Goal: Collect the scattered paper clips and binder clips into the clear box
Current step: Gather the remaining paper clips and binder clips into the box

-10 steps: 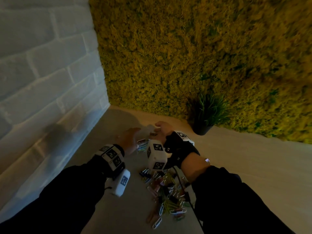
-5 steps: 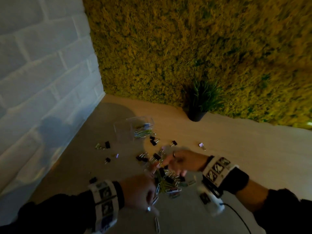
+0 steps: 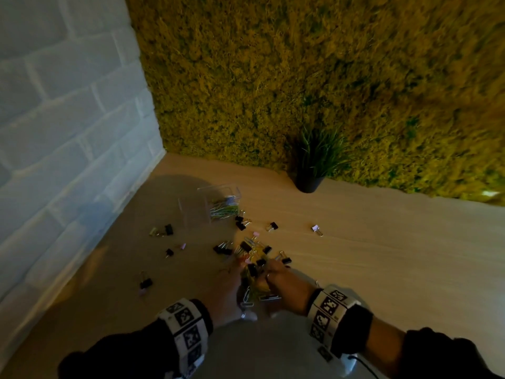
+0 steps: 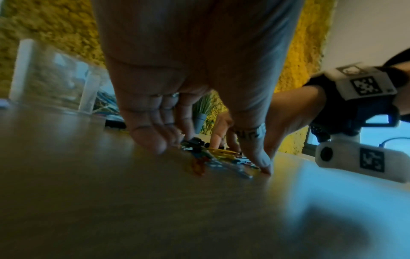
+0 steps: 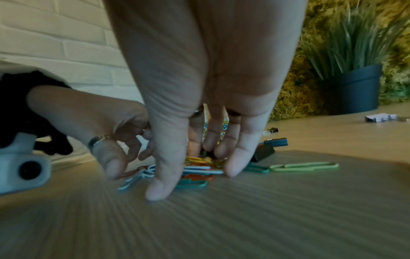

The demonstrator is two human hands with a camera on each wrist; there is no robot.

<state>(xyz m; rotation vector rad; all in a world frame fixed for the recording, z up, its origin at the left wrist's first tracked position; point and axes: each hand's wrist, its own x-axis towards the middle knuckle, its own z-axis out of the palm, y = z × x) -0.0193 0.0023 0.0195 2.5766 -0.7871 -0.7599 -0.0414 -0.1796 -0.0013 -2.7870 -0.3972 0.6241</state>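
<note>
Head view had both my hands down at the near end of the clip pile (image 3: 252, 272), left hand (image 3: 228, 292) and right hand (image 3: 284, 283) facing each other across it, fingers bent to the desk (image 3: 382, 255) and raking, neither grip clamped on anything yet that I could see. The clear box (image 3: 210, 205) stood well apart, up toward the moss wall, some paper clips already inside. To do it well, I judged, I should close both palms under the heap, keep fingertips flat on the wood so thin clips didn't slip past, then lift as one scoop. Stray binder clips (image 3: 168, 229) lay off to the left. My palms hid the pile's middle; the wrist views were blurred, so counts were beyond me.
</note>
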